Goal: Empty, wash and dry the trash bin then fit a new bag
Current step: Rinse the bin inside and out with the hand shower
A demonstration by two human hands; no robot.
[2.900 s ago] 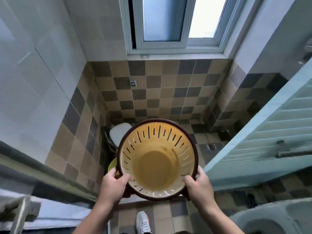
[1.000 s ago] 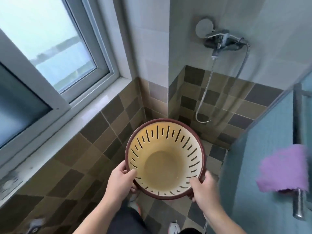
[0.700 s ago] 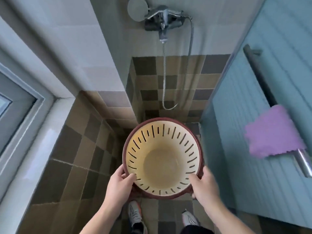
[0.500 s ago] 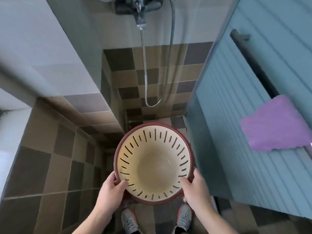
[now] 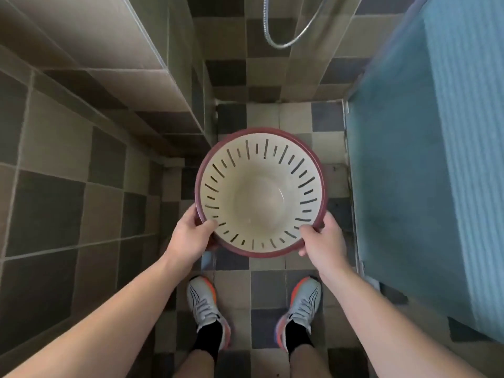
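The trash bin (image 5: 259, 195) is round, cream inside with dark slots around its wall and a maroon rim. It has nothing in it and no bag. I hold it upright over the tiled floor, looking straight down into it. My left hand (image 5: 191, 236) grips the rim at its near left, thumb inside. My right hand (image 5: 323, 238) grips the near right of the rim the same way.
A checkered tile floor (image 5: 275, 115) lies below, with my two grey and orange shoes (image 5: 203, 309) on it. A tiled wall (image 5: 81, 159) stands on the left, a blue ribbed door (image 5: 436, 159) on the right. A metal shower hose (image 5: 289, 42) loops down at the top.
My view has swung from the window and toilet to the shower corner and tilted down to the floor. The bin has stayed in both hands; the purple cloth on the door rail has left view.
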